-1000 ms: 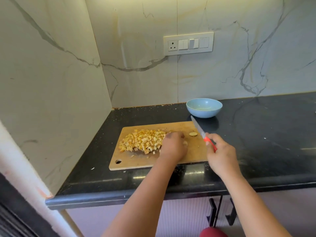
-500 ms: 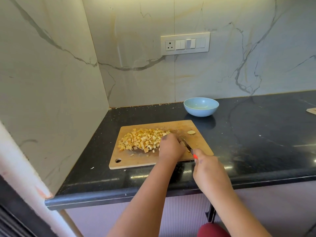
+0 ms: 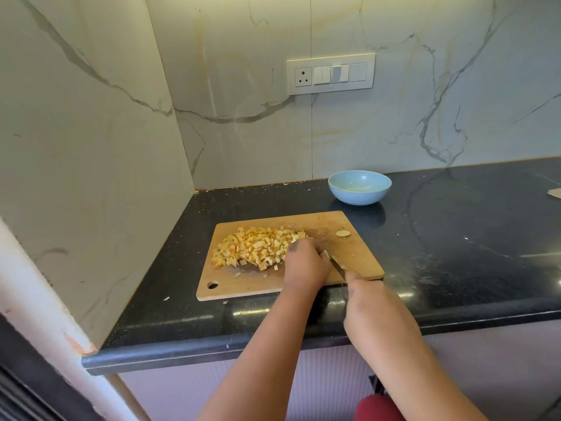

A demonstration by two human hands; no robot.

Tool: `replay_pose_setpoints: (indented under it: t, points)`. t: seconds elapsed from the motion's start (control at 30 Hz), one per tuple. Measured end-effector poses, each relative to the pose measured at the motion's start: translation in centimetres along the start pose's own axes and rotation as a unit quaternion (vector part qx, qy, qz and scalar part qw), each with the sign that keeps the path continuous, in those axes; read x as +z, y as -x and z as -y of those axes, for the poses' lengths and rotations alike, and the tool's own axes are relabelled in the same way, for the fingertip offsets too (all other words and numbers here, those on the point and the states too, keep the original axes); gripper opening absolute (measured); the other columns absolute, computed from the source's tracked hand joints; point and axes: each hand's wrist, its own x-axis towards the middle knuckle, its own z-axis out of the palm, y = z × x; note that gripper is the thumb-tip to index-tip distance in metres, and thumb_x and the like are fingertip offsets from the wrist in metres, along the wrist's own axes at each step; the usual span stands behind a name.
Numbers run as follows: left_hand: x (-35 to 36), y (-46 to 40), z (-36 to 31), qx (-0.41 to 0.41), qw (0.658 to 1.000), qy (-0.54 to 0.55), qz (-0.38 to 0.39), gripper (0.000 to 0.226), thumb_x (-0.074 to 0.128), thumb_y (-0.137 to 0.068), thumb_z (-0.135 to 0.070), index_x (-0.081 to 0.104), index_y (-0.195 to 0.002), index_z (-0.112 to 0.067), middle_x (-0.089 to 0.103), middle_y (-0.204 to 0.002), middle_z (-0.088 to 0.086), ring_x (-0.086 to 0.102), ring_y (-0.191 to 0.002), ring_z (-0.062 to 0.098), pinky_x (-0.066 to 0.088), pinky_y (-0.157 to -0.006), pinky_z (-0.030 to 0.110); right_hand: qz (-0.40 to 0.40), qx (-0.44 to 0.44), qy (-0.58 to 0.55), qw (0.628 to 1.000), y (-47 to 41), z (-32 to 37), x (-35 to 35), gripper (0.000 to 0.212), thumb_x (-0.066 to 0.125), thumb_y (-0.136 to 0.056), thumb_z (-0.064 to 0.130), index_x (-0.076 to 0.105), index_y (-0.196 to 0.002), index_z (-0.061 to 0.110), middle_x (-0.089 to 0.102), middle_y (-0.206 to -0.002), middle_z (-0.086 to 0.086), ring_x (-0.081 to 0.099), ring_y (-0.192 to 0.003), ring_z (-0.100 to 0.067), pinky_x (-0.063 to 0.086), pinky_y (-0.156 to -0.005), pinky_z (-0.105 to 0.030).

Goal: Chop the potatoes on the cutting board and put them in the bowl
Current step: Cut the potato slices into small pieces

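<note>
A wooden cutting board (image 3: 358, 256) lies on the black counter, with a heap of diced potato (image 3: 258, 246) on its left half. One round potato slice (image 3: 343, 233) sits apart near the board's far right corner. My left hand (image 3: 305, 264) is curled over a small potato piece at the heap's right edge. My right hand (image 3: 368, 297) grips the knife (image 3: 337, 264) at the board's near edge; the blade lies low against the left fingers. A light blue bowl (image 3: 359, 187) stands behind the board, with no potato in it.
Marble walls close the corner at the left and back, with a switch panel (image 3: 331, 73) above the bowl. The black counter (image 3: 470, 238) stretches to the right, where a pale object (image 3: 555, 192) shows at the frame's edge. Small crumbs dot the counter.
My right hand has drawn the knife from a raised spot over the board's right side down and toward me, beside the left fingers. The left hand stays by the heap.
</note>
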Motion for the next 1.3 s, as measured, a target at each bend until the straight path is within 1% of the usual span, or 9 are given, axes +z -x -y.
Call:
replay_pose_setpoints:
  t: [0.13,0.3,0.4,0.5,0.73,0.9,1.03,1.13,1.3]
  points:
    - [0.3,0.0,0.2,0.015,1.000,-0.004,-0.015,0.017,0.053,-0.094,-0.013,0.068,-0.092,-0.007,0.064,-0.084,0.005,0.058,-0.078,0.019,0.043,-0.070,0.026,-0.006,0.007,-0.055,0.998,0.5,-2.4,-1.1,0.016,0.042,-0.096,0.008,0.047,-0.102,0.023,0.052,-0.073,0.002,0.052,-0.062,-0.011,0.035,-0.047,-0.024]
    - [0.6,0.3,0.1,0.047,0.998,-0.032,-0.030,0.030,0.060,-0.091,-0.041,0.062,-0.082,-0.012,0.059,-0.079,0.000,0.052,-0.075,0.016,0.040,-0.068,0.028,-0.065,0.018,-0.124,0.990,-1.6,-4.4,-1.1,0.015,0.045,-0.100,0.018,0.052,-0.109,0.027,0.053,-0.075,0.005,0.052,-0.061,-0.009,0.030,-0.045,-0.019]
    - [0.5,0.2,0.2,0.078,0.996,-0.041,-0.018,0.020,0.059,-0.093,-0.025,0.070,-0.100,-0.009,0.068,-0.095,0.005,0.059,-0.089,0.019,0.049,-0.082,0.029,-0.055,0.015,-0.146,0.988,-2.0,-4.7,-0.5,0.018,0.046,-0.100,0.018,0.055,-0.114,0.028,0.055,-0.082,0.008,0.053,-0.066,-0.005,0.034,-0.048,-0.016]
    - [-0.1,0.0,0.5,0.094,0.995,-0.044,-0.006,0.020,0.057,-0.096,-0.015,0.072,-0.109,-0.012,0.071,-0.105,0.004,0.061,-0.096,0.019,0.045,-0.082,0.023,-0.058,-0.002,-0.154,0.986,-1.8,-4.6,-0.1,0.019,0.047,-0.100,0.019,0.056,-0.115,0.027,0.053,-0.081,0.010,0.052,-0.065,-0.003,0.033,-0.048,-0.011]
    - [-0.7,-0.3,0.7,0.068,0.997,-0.018,-0.022,0.031,0.064,-0.091,-0.014,0.050,-0.119,-0.017,0.067,-0.094,0.000,0.056,-0.088,0.015,0.041,-0.075,0.021,-0.034,-0.009,-0.082,0.996,-1.3,-3.5,0.2,0.022,0.047,-0.097,0.015,0.055,-0.112,0.028,0.058,-0.078,0.002,0.058,-0.067,-0.015,0.053,-0.060,-0.034]
    - [-0.4,-0.3,0.6,0.068,0.997,-0.011,-0.024,0.029,0.062,-0.088,-0.009,0.047,-0.113,-0.016,0.062,-0.085,-0.002,0.059,-0.089,0.019,0.052,-0.079,0.034,0.009,-0.015,0.018,1.000,-1.5,-0.7,-0.6,0.033,0.042,-0.092,0.004,0.047,-0.118,0.025,0.045,-0.071,0.004,0.042,-0.059,-0.010,0.029,-0.045,-0.025]
    - [-0.4,-0.2,0.9,0.073,0.997,-0.012,-0.019,0.026,0.064,-0.089,-0.013,0.047,-0.109,-0.018,0.065,-0.091,0.001,0.058,-0.092,0.021,0.053,-0.080,0.036,0.059,0.009,0.061,0.996,-2.2,-0.5,-3.9,0.019,0.047,-0.088,0.003,0.051,-0.094,0.020,0.052,-0.079,0.000,0.051,-0.067,-0.014,0.044,-0.057,-0.028]
    - [-0.6,0.0,1.1,0.083,0.996,-0.005,-0.018,0.024,0.061,-0.093,-0.013,0.049,-0.113,-0.018,0.066,-0.096,0.001,0.060,-0.091,0.018,0.051,-0.078,0.030,0.097,0.013,0.066,0.993,-2.9,-1.9,-6.0,0.023,0.050,-0.087,0.006,0.058,-0.102,0.021,0.060,-0.099,0.000,0.058,-0.084,-0.018,0.052,-0.072,-0.029]
    - [-1.4,0.8,2.2,0.114,0.993,0.017,-0.039,0.024,0.050,-0.097,-0.006,0.051,-0.119,-0.017,0.067,-0.103,0.002,0.063,-0.093,0.018,0.051,-0.077,0.031,-0.007,-0.013,-0.068,0.998,-1.4,-4.0,-4.1,0.018,0.049,-0.098,0.017,0.055,-0.105,0.032,0.058,-0.083,0.006,0.052,-0.062,-0.008,0.034,-0.048,-0.022]
